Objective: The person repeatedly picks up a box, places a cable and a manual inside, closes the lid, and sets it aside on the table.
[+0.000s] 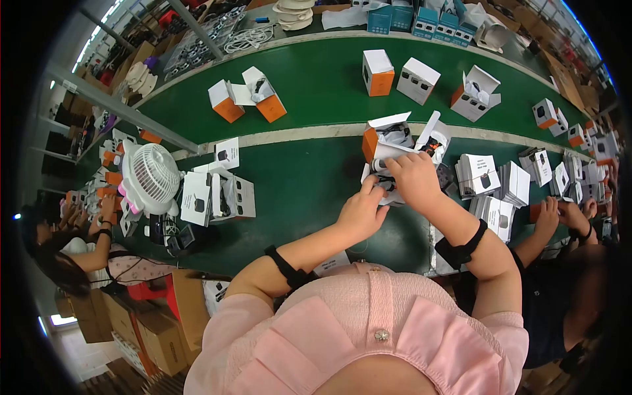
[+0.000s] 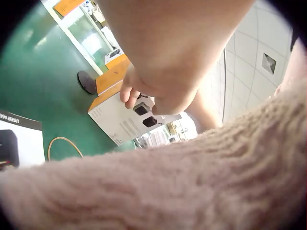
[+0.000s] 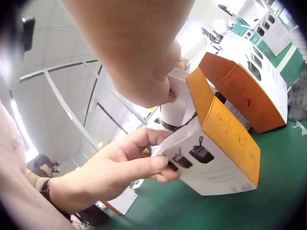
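A white and orange box (image 3: 220, 163) with printed camera pictures stands with its top open; black cable and white material show inside. My left hand (image 1: 361, 212) grips its near wall, thumb outside, in the right wrist view; the left wrist view shows the curled fingers (image 2: 128, 96) against the printed side. Over the opening, my right hand (image 1: 416, 181) pinches a white flap (image 3: 178, 98) at the box's top; its fingertips are partly hidden. A white cylindrical piece (image 1: 377, 166) lies beside the right fingers. Just behind stands another open box (image 1: 396, 133) with dark contents.
Printed booklets (image 1: 477, 174) are stacked on the right. A white fan (image 1: 151, 176) and an open box (image 1: 237, 197) stand on the left. Several boxes, including an orange and white one (image 1: 378, 74), stand on the green belt (image 1: 316, 85) behind. People work at both sides.
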Demonstrator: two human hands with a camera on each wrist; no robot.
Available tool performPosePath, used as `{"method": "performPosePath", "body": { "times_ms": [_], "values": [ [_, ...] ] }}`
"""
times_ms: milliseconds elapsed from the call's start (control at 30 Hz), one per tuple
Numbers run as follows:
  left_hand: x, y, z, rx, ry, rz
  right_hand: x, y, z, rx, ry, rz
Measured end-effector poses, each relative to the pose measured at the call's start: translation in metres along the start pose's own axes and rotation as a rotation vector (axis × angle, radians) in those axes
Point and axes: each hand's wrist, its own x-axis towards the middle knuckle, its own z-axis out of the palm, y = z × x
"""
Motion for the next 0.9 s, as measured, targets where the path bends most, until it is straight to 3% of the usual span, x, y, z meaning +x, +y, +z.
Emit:
{"method": "performPosePath", "body": {
  "times_ms": [333,400,533,600,733,800,900],
  "values": [
    [0.002,-0.004,0.003,0.038,-0.003,-0.032,0.005,-0.011,0.004,0.057,-0.159,0.012],
    [0.0,-0.001,-0.001,0.038,-0.001,-0.025,0.004,-0.007,-0.002,0.081,-0.226,-0.078],
    [-0.001,-0.004,-0.001,0.046,0.046,0.014,0.004,-0.004,-0.005,0.007,-0.211,-0.03],
    [0.001,0.001,-0.001,0.054,0.041,-0.014,0.003,0.002,0.003,-0.01,-0.094,-0.056],
    [0.004,-0.005,0.002,0.167,-0.001,0.029,0.001,-0.002,0.0,-0.065,-0.16,-0.055],
    [0.005,-0.005,0.004,0.179,-0.003,0.02,0.001,-0.004,-0.005,-0.127,-0.283,-0.022],
    [0.01,0.0,0.003,0.214,-0.028,-0.008,0.005,0.012,-0.012,0.019,-0.267,0.105]
  ]
}}
